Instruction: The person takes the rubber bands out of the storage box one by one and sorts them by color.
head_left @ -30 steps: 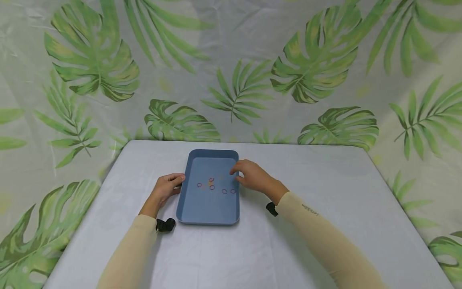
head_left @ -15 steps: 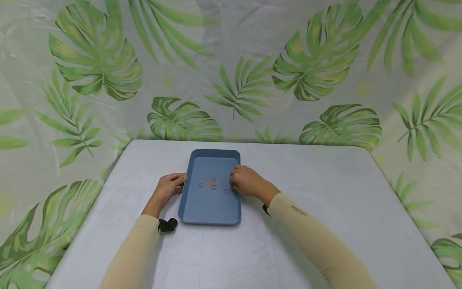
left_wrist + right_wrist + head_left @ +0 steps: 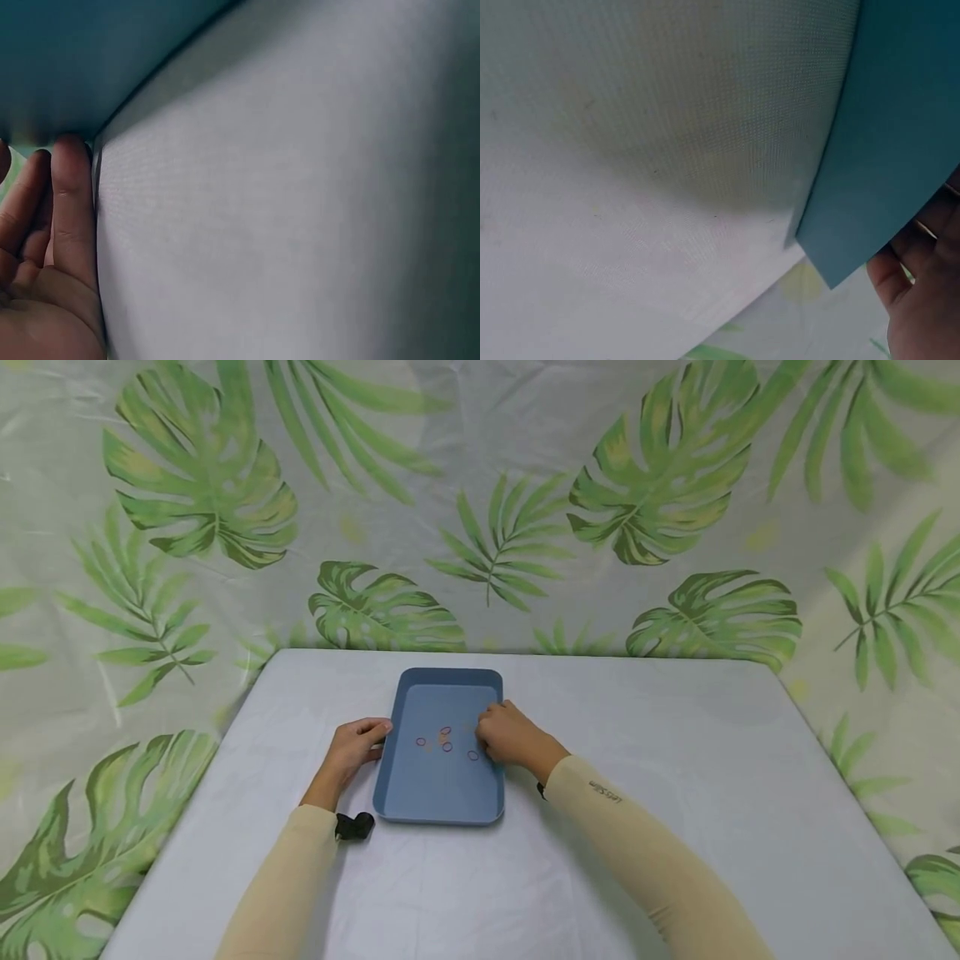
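Your left hand point(image 3: 351, 747) gripped the left rim of the blue tray point(image 3: 442, 793) on the tabletop point(image 3: 637, 710). You seemed to be picking up red rings point(image 3: 473, 752) inside it; whether your right hand point(image 3: 513, 735) pinched one was hidden. Next called for a secure lift.

One blue rectangular tray point(image 3: 442, 793), one white-covered table point(image 3: 637, 718), two cream sleeves point(image 3: 277, 889), one left hand point(image 3: 352, 747) and one right hand point(image 3: 514, 737) are in view. Four red rings point(image 3: 473, 756) show inside the tray; the tan bits point(image 3: 443, 739) near them are too small to count
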Motion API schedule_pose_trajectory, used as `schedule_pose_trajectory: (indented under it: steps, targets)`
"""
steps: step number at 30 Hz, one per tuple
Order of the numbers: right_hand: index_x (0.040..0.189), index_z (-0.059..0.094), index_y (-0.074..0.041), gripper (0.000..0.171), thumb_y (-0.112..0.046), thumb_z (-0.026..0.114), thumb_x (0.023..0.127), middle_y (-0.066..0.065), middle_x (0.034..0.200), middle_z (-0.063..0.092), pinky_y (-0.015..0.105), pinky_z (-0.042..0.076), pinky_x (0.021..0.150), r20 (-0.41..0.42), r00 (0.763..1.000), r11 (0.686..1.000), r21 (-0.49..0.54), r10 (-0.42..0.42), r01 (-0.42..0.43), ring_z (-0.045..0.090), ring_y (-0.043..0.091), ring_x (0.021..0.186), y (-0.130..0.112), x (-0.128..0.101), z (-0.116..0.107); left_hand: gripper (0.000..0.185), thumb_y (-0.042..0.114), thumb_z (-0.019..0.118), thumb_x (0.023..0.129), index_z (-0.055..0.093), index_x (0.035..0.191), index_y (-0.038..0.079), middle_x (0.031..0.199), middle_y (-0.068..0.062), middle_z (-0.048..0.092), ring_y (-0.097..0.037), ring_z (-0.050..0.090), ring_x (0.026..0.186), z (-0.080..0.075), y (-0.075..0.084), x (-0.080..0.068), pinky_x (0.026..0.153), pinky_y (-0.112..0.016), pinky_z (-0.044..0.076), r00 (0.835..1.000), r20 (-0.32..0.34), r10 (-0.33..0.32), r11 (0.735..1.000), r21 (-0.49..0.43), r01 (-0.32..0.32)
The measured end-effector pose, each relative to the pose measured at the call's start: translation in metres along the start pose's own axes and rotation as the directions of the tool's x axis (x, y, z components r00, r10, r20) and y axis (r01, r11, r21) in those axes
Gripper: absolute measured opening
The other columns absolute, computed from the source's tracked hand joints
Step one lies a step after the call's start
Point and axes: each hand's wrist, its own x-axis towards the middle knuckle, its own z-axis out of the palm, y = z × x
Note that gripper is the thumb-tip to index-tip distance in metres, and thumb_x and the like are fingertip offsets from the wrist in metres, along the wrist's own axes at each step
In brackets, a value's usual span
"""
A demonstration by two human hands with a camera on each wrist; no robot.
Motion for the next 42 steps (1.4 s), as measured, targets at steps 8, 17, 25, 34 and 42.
schedule_pose_trajectory:
  steps: [8,17,25,34,42]
  targets:
    - [0.079,0.077,-0.017,0.013,-0.011,0.07,0.088,0.0,0.085,0.073,0.04,0.048,0.081,-0.017,1.0,0.998,-0.064,-0.005,0.004,0.061,0.021,0.085,0.008,0.005,0.006,0.041,0.024,0.061,0.1,0.061,0.132,-0.001,0.138,-0.02,0.058,-0.024,0.058,0.123,0.006,0.002,0.004,0.089,-0.027,0.059,0.999,-0.028,0.016,1.0,-0.009,-0.016]
    - [0.083,0.076,-0.018,0.01,-0.02,0.069,0.091,-0.002,0.087,0.071,0.038,0.044,0.08,-0.02,0.999,0.993,-0.114,-0.04,0.037,0.055,0.018,0.084,0.016,0.009,0.007,0.039,0.025,0.061,0.099,0.062,0.13,0.0,0.135,-0.018,0.06,-0.019,0.06,0.117,0.009,-0.001,0.011,0.089,-0.026,0.059,0.999,-0.046,0.029,0.999,-0.014,-0.03]
    - [0.081,0.066,-0.017,0.011,-0.016,0.066,0.092,-0.003,0.086,0.067,0.034,0.05,0.081,-0.149,0.989,0.934,0.349,-0.021,0.072,0.059,0.015,0.085,0.027,0.01,0.004,0.04,0.026,0.061,0.1,0.061,0.13,0.0,0.136,-0.017,0.059,-0.021,0.058,0.12,0.009,-0.001,0.013,0.091,-0.027,0.058,0.999,-0.035,0.012,1.0,0.0,-0.012]
    - [0.088,0.066,-0.012,0.005,-0.012,0.064,0.093,0.002,0.09,0.069,0.028,0.053,0.078,-0.213,0.975,0.787,0.612,0.063,0.082,0.064,0.014,0.088,0.033,0.006,-0.011,0.043,0.029,0.061,0.099,0.061,0.133,0.002,0.139,-0.017,0.058,-0.019,0.058,0.121,0.006,-0.006,0.016,0.092,-0.027,0.058,1.0,-0.021,0.013,1.0,0.008,-0.012]
    - [0.091,0.065,-0.011,0.004,-0.013,0.064,0.095,0.004,0.093,0.068,0.029,0.053,0.078,-0.234,0.969,0.775,0.625,0.077,0.089,0.063,0.016,0.089,0.037,-0.002,-0.014,0.043,0.027,0.061,0.099,0.061,0.133,0.001,0.14,-0.017,0.058,-0.018,0.058,0.12,0.005,-0.007,0.014,0.09,-0.025,0.058,0.999,-0.018,0.027,1.0,-0.013,-0.027]
